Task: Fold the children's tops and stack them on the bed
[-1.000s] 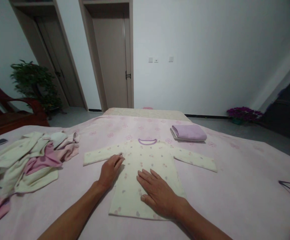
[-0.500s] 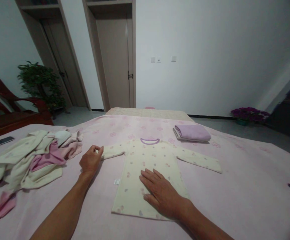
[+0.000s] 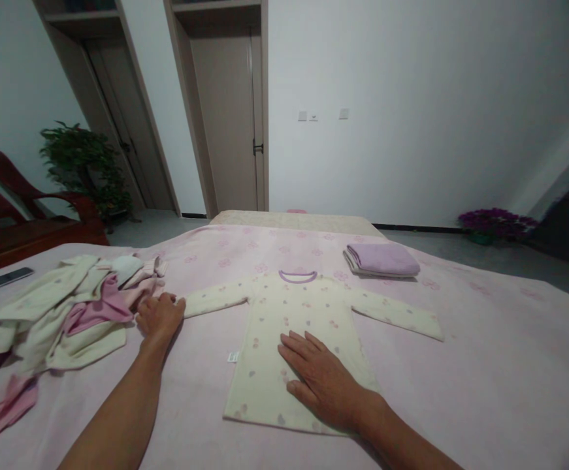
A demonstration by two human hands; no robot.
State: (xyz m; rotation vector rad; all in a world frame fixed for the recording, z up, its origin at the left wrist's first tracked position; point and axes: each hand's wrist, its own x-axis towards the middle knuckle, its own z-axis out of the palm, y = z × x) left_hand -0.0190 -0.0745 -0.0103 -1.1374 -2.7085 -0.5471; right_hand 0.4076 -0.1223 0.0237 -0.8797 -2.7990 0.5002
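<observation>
A cream long-sleeved child's shirt (image 3: pixel 269 365) with small printed motifs and a purple neckband lies spread flat, its neck pointing away from me. My right hand (image 3: pixel 316 372) rests palm down on the shirt's lower middle, fingers extended. My left hand (image 3: pixel 161 316) is closed at the cuff of the left-hand sleeve (image 3: pixel 218 299), which is stretched straight out to the side; the fingertips are partly hidden. On the right, the other sleeve (image 3: pixel 402 314) lies spread out. A small white tag sticks out from the shirt's left side seam.
A heap of clothes (image 3: pixel 63 307) in cream and pink lies left, close to my left hand. Behind it is a phone (image 3: pixel 0 282). A folded purple garment (image 3: pixel 385 259) sits at the back right. Everything lies on a pink flowered sheet (image 3: pixel 460 391).
My left hand has moved left and slightly toward me, drawing the sleeve out longer and straighter. My right hand stays flat on the shirt. The view has shifted slightly.
</observation>
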